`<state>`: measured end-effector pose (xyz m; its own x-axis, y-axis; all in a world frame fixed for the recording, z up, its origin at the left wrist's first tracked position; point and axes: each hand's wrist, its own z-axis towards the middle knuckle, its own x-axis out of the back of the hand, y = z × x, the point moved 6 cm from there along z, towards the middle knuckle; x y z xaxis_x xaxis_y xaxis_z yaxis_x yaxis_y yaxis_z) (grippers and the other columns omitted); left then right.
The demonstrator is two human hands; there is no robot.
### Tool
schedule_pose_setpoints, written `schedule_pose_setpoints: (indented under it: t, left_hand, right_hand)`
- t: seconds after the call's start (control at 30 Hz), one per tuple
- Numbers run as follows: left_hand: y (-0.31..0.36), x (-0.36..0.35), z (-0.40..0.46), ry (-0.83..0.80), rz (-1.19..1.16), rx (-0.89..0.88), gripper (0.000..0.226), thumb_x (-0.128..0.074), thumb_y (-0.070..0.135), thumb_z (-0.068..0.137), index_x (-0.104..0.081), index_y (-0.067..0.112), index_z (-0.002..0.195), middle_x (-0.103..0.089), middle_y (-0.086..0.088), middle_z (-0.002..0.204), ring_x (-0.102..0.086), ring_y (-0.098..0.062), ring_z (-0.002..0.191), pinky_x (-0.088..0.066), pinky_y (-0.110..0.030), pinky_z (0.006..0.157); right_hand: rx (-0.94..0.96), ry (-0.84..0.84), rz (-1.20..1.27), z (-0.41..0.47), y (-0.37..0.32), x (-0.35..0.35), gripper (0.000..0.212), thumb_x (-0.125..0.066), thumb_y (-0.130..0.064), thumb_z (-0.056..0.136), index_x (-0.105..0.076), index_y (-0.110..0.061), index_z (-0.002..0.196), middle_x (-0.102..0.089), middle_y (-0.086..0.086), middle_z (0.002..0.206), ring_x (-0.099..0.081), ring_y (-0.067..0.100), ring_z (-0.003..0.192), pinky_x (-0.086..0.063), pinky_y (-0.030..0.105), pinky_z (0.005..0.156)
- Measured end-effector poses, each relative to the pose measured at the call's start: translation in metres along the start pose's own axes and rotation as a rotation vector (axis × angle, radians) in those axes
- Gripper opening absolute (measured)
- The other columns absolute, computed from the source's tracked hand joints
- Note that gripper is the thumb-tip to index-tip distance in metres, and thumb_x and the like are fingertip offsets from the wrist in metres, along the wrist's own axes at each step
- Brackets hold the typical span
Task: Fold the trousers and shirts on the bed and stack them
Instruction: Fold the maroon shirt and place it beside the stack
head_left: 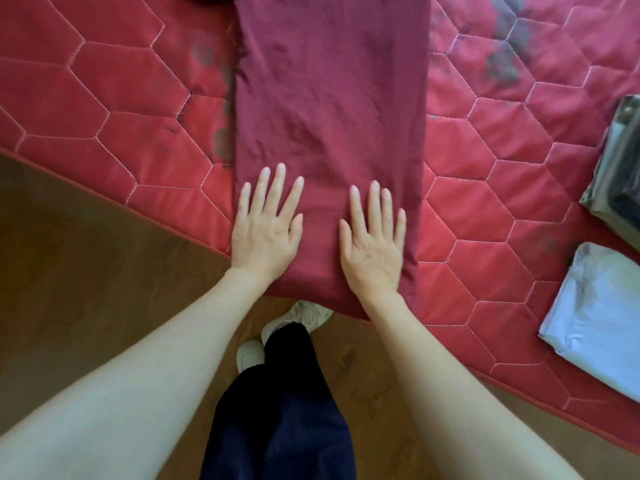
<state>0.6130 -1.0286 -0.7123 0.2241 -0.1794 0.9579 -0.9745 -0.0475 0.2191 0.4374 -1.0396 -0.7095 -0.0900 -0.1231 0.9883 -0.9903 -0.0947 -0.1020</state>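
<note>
A maroon garment point(329, 109) lies in a long narrow strip across the red quilted bed point(485, 209), running from the near corner up out of the top of the view. Both my hands lie flat on its near end with fingers straight. My left hand point(265, 226) presses near the strip's left edge. My right hand point(374, 240) presses close to its right edge. The strip's near end hangs slightly over the bed's corner.
At the right edge of the bed lie a folded pale blue garment point(599, 327) and, further back, a folded grey and dark garment point(620, 171). Brown wooden floor point(86, 271) fills the left and bottom, with my dark trousers and white shoes below.
</note>
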Motion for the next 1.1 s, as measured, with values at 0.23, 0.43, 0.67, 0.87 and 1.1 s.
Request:
schedule_pose_setpoints:
  t: [0.23,0.43,0.67,0.87,1.1]
  left_hand:
    - [-0.012,0.015,-0.057,-0.049,0.022,0.084,0.059,-0.025,0.034,0.099,-0.023,0.008,0.152,-0.016,-0.011,0.16,-0.01,-0.028,0.148,-0.009,-0.052,0.119]
    - [0.019,0.05,0.112,0.101,-0.045,0.003,0.053,-0.029,0.024,0.101,-0.025,0.009,0.151,-0.021,-0.012,0.159,-0.015,-0.029,0.148,-0.01,-0.048,0.119]
    - [-0.031,0.031,0.125,0.028,0.041,0.024,0.056,-0.027,0.036,0.099,-0.027,0.014,0.152,-0.02,-0.012,0.159,-0.018,-0.029,0.147,-0.014,-0.048,0.12]
    - [-0.023,0.031,0.081,-0.037,0.084,0.073,0.06,-0.026,0.033,0.096,-0.032,0.003,0.148,-0.023,-0.016,0.158,-0.023,-0.03,0.145,-0.016,-0.051,0.118]
    - [-0.003,0.083,0.229,0.136,0.058,-0.001,0.054,-0.031,0.022,0.1,-0.022,0.01,0.152,-0.019,-0.012,0.159,-0.015,-0.029,0.148,-0.01,-0.047,0.12]
  right_hand:
    - [-0.1,-0.058,0.032,-0.056,0.047,0.018,0.054,-0.036,-0.029,0.099,-0.03,-0.012,0.151,-0.02,0.017,0.158,-0.018,0.03,0.147,-0.021,0.053,0.117]
    - [0.112,0.06,0.176,0.13,-0.057,0.036,0.052,-0.036,-0.024,0.097,-0.037,-0.015,0.148,-0.028,0.016,0.156,-0.023,0.032,0.146,-0.017,0.049,0.118]
    - [0.062,-0.064,-0.02,0.152,0.009,0.015,0.054,-0.024,-0.039,0.102,-0.019,-0.025,0.154,-0.013,0.004,0.162,-0.01,0.021,0.15,-0.009,0.045,0.121]
    - [-0.007,-0.127,0.001,0.108,0.04,0.034,0.055,-0.028,-0.031,0.099,-0.03,-0.013,0.151,-0.021,0.014,0.159,-0.022,0.028,0.147,-0.02,0.049,0.118]
    - [0.261,-0.114,0.101,0.253,-0.075,0.045,0.051,-0.033,-0.021,0.102,-0.026,-0.016,0.152,-0.019,0.012,0.16,-0.011,0.028,0.149,-0.011,0.047,0.12]
